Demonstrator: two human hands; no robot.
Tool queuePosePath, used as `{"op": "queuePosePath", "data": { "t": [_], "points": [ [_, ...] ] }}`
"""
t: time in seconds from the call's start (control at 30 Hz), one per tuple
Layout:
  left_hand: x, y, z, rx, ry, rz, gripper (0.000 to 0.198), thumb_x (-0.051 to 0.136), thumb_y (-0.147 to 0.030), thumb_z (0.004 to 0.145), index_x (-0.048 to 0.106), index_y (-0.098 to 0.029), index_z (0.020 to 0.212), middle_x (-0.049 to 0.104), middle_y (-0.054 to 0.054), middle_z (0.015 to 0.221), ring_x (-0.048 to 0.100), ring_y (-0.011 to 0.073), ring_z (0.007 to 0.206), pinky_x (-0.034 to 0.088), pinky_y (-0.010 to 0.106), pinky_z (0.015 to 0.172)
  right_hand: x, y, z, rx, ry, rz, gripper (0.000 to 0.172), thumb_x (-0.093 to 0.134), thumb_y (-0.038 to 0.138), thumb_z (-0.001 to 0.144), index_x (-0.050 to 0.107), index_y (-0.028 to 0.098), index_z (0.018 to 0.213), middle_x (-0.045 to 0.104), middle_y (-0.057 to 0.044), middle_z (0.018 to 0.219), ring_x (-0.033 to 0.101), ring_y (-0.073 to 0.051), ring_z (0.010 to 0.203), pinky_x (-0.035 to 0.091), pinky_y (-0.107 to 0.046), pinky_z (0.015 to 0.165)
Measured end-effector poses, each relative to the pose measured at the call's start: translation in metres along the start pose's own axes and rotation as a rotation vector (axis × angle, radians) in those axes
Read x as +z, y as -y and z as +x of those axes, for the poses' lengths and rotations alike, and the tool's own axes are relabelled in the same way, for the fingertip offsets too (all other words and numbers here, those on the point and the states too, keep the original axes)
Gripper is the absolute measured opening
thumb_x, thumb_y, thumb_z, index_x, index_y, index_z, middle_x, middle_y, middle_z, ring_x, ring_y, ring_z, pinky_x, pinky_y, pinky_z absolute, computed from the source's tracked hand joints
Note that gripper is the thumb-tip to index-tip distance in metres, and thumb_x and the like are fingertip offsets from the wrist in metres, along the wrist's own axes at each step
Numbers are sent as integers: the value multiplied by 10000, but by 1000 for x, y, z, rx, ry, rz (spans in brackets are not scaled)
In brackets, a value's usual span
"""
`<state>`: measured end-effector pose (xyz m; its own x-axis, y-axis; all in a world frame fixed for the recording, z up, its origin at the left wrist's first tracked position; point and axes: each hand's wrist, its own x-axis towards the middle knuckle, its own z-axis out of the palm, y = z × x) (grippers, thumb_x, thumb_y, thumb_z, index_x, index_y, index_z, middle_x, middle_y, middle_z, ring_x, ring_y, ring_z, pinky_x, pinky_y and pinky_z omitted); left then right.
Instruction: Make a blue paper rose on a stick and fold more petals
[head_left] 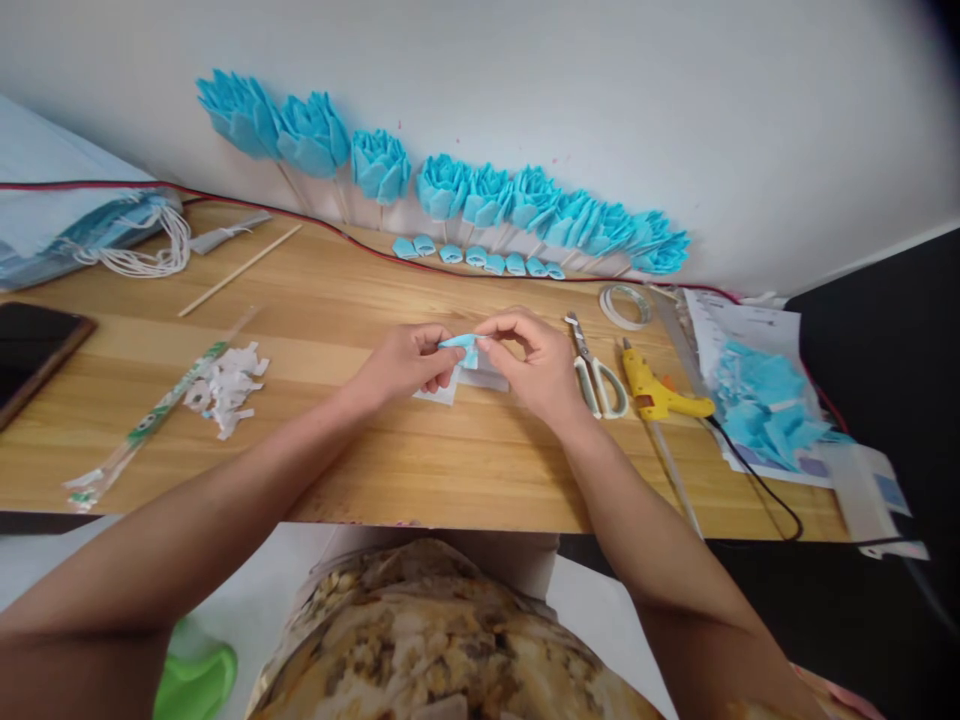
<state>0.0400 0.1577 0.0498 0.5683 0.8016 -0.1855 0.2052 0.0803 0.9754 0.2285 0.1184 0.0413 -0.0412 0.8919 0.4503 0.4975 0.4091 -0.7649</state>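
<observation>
My left hand (406,365) and my right hand (534,366) meet over the middle of the wooden table (315,330). Both pinch a small light-blue piece of paper (463,346) between thumb and fingers, just above a white scrap (444,392) lying on the table. Along the wall stands a row of finished blue paper flowers (442,185) on sticks. In front of them lie several small folded blue petals (480,259).
White-handled scissors (596,372), a yellow glue gun (654,394) with black cord and a tape roll (624,306) lie to the right. Blue paper pieces (765,402) are piled at far right. White shreds (226,385), a wrapped stick (150,422), a skewer (238,270) and a phone (30,350) lie left.
</observation>
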Motion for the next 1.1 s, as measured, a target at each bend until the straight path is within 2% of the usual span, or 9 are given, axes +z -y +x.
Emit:
{"op": "queuePosePath", "data": {
  "t": [0.17,0.47,0.73,0.93,1.03,1.1],
  "points": [
    [-2,0,1,6,-12,-46,226,621,-297,824,537,-176,652,559,-33,517,495,70,464,393,193,481,-1,1,1,-125,6,-95,123,652,218,892,761,267,921,753,-31,949,677,-206,942,534,-404,880],
    [-2,0,2,31,-56,-105,219,617,-293,835,558,-167,665,572,-26,525,496,70,474,412,198,498,-1,1,0,-153,44,-100,218,617,211,924,785,318,1013,741,-37,1108,675,-208,1047,517,-445,954],
    [-2,1,2,74,-44,-159,225,647,-344,805,564,-169,690,594,-24,561,512,74,494,438,206,518,0,1,-1,-151,49,-74,230,605,234,932,787,324,1039,750,-37,1126,678,-213,1066,519,-458,966],
    [-1,0,2,83,-36,-143,214,647,-337,803,571,-167,697,591,-25,565,512,73,501,434,202,519,-1,4,-3,-41,75,65,211,572,295,975,777,281,1022,738,-47,1152,663,-198,1124,497,-434,1019],
    [-1,1,2,76,-43,-134,212,644,-324,807,572,-166,685,583,-24,557,500,71,496,421,199,511,3,0,-4,97,69,199,161,624,346,939,749,251,974,729,-53,1176,664,-204,1132,544,-380,927],
    [0,1,1,69,-56,-117,211,643,-316,811,574,-166,680,581,-24,557,499,72,499,417,199,511,5,-4,-4,191,56,290,193,674,396,897,713,239,1001,728,-57,1172,672,-203,1102,562,-350,877]
  ]
}}
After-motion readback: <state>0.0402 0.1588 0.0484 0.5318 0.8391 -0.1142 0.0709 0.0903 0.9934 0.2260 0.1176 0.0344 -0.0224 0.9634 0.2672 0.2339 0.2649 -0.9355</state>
